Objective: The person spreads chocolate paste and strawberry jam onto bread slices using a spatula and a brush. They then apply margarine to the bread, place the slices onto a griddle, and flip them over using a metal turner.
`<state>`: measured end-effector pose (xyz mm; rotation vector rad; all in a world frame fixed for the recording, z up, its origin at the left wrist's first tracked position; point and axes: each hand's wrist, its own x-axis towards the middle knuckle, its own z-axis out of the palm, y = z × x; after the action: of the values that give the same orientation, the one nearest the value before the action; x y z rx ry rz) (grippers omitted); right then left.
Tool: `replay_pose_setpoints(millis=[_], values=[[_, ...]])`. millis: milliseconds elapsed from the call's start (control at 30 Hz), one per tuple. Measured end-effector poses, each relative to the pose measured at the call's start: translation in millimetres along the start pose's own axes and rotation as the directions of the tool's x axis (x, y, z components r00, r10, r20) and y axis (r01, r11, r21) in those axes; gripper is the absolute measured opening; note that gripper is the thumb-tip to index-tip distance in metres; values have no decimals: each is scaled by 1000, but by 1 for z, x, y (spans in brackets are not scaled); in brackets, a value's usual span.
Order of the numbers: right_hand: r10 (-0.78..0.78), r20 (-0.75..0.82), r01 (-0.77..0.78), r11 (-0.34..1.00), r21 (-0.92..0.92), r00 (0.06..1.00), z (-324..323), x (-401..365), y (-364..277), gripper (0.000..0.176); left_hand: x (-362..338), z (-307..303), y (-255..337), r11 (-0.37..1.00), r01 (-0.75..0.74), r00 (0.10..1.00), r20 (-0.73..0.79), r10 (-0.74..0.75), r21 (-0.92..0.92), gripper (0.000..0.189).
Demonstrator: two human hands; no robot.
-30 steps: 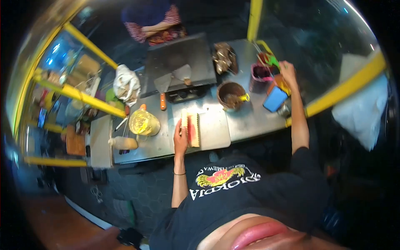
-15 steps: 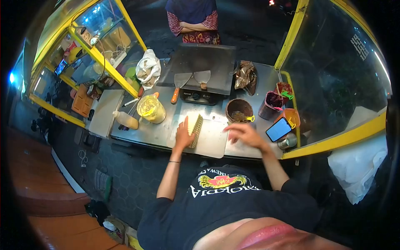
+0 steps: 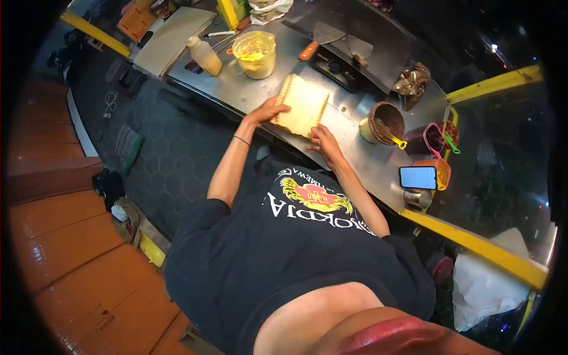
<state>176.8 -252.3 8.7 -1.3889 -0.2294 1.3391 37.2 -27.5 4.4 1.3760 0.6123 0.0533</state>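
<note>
A pale yellow, square slab of bread (image 3: 303,103) with ridged sides lies tilted at the front edge of the metal counter. My left hand (image 3: 267,111) grips its left edge, with the thumb on top. At its lower right corner, my right hand (image 3: 324,144) has its fingers against the edge. Behind the bread are a clear jug (image 3: 255,62) with yellow spread and a squeeze bottle (image 3: 204,56). A tub (image 3: 381,124) of dark brown spread with a yellow-handled utensil stands to the right.
A dark griddle (image 3: 393,50) holds two scrapers, one with an orange handle (image 3: 308,51). A brown plastic bag (image 3: 412,83) sits beside it. Farther right are a dark red tub (image 3: 427,137), a lit phone (image 3: 418,177) and a metal can (image 3: 417,198). Yellow framing (image 3: 473,236) bounds the counter.
My view has turned and shifted. The bread, earlier standing on its side under my left hand, now has its broad face up. My right hand has come from the air to its edge.
</note>
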Motion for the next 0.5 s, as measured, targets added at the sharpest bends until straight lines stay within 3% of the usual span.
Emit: replay_pose_setpoints(millis=[67,133,167,200,267,367,400,467,500], values=[[27,-42,-27,1000,-3,999,6,8,1,61,0,12,-3,974,-30,999,35,39,-227,53],[-39,-151,33,999,-44,988,17,8,-5,58,4,4,-4,994,-90,996,-16,89,-68,57],[6,-134,-10,1000,-24,991,20,9,-7,53,7,4,-6,964,-266,960,-87,266,13,55],[11,-142,-16,999,-29,990,26,16,-9,53,6,-3,-7,946,-260,955,-96,282,192,52],[-6,-121,5,1000,-12,993,31,18,-2,45,-9,-11,9,892,-109,951,-215,222,438,49],[-23,-97,29,997,69,995,34,16,9,41,9,-23,-31,935,-104,945,-260,199,338,50],[-51,-74,59,992,110,996,39,18,9,39,11,-21,-30,965,-129,959,-220,180,228,48],[-98,-82,109,984,140,992,57,11,-8,42,19,-20,-31,965,-197,969,-118,218,173,45],[-33,-53,41,985,167,998,55,6,-17,45,19,-19,-23,954,-215,971,-61,233,208,45]])
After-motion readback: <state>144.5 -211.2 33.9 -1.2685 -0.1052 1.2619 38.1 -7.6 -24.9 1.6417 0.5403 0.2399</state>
